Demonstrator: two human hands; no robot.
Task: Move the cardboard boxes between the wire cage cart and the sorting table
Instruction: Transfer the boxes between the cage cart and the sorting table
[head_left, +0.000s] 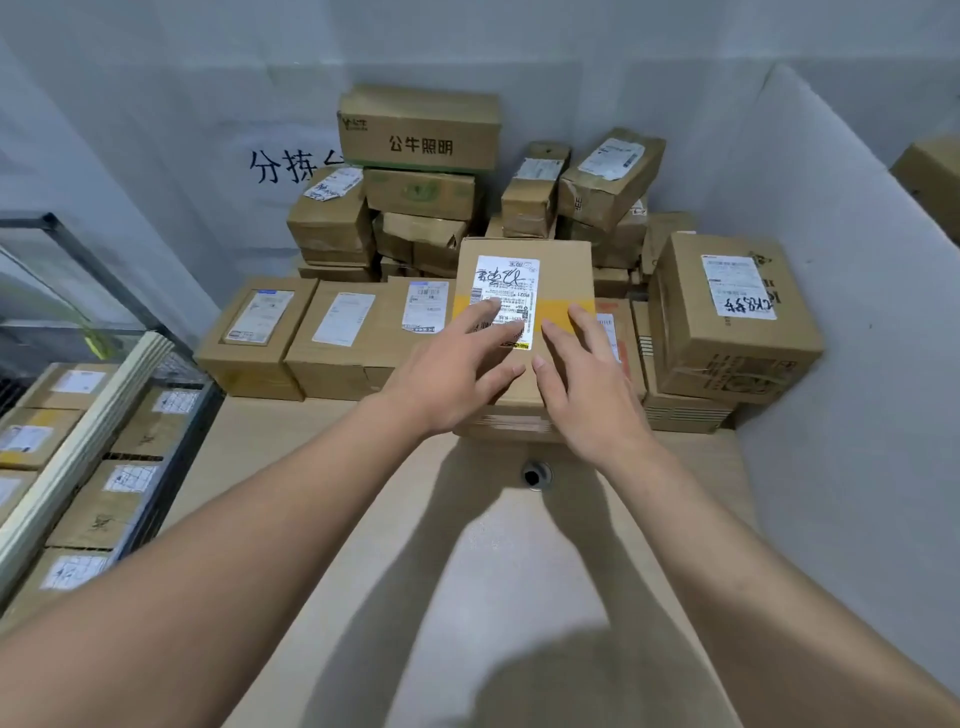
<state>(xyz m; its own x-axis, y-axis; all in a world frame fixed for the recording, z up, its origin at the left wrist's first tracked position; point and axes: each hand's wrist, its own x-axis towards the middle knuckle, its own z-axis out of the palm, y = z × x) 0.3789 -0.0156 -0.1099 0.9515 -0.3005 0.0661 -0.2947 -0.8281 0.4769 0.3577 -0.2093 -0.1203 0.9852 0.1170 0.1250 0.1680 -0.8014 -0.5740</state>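
On sorting table (311, 467), left hand (452, 374), right hand (587, 395) flat atop labelled box (563, 270), fingers (485, 312) straight, neighbour boxes (343, 332) tight alongside.

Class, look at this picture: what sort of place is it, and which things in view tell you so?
Probably a parcel sorting room: labelled cardboard boxes piled on a table, more in a wire cart beside it.
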